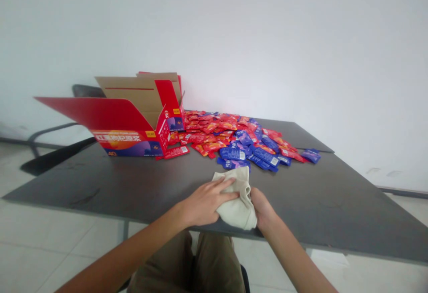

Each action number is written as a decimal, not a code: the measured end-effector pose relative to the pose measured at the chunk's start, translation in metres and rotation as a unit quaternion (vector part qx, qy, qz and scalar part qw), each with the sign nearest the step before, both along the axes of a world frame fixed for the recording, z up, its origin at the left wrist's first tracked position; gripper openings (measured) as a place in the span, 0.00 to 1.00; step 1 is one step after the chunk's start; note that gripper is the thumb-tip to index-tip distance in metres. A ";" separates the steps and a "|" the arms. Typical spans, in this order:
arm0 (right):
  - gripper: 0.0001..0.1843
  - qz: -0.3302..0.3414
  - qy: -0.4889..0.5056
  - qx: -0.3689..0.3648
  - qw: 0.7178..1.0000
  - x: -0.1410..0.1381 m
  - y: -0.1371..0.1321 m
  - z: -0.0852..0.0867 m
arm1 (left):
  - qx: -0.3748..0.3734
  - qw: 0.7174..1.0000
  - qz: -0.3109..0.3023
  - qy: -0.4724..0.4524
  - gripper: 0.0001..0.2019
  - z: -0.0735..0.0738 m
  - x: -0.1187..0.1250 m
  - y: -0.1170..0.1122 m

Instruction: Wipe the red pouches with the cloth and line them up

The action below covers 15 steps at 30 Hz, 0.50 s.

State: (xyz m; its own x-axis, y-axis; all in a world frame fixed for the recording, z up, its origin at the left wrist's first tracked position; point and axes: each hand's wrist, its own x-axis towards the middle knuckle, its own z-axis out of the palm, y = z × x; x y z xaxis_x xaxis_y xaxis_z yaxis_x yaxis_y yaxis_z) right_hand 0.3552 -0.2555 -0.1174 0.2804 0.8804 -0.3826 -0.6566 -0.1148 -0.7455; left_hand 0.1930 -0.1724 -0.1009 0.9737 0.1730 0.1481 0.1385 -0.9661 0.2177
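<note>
A beige cloth pouch [239,199] lies near the front edge of the dark table [334,204]. My left hand [203,201] rests on the pouch's left side, fingers stretched flat across the fabric. My right hand [262,208] is at the pouch's right edge, mostly hidden behind the fabric, and seems to grip it. Just beyond the pouch lies a pile of red and blue sachets [240,139].
An open red cardboard box [133,119] with raised flaps stands at the back left of the table. A dark chair [56,150] sits behind the left side. A white wall is behind, and a tiled floor is below. My knees show under the table's front edge.
</note>
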 end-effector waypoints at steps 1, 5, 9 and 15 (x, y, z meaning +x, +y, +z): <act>0.10 -0.001 0.005 0.000 1.000 -0.002 0.002 0.001 | 0.008 1.000 0.011 0.010 0.39 0.002 -0.005 0.002; 0.10 -0.014 0.023 0.011 1.000 -0.010 0.009 0.001 | 0.009 0.998 0.046 0.033 0.41 0.007 -0.020 0.011; 0.12 0.009 0.055 0.010 0.998 -0.013 0.011 0.000 | -0.031 0.999 -0.013 0.004 0.44 0.005 -0.011 0.006; 0.13 0.047 0.078 0.011 0.996 -0.002 0.008 0.000 | -0.027 0.999 -0.025 -0.020 0.40 -0.001 0.013 -0.013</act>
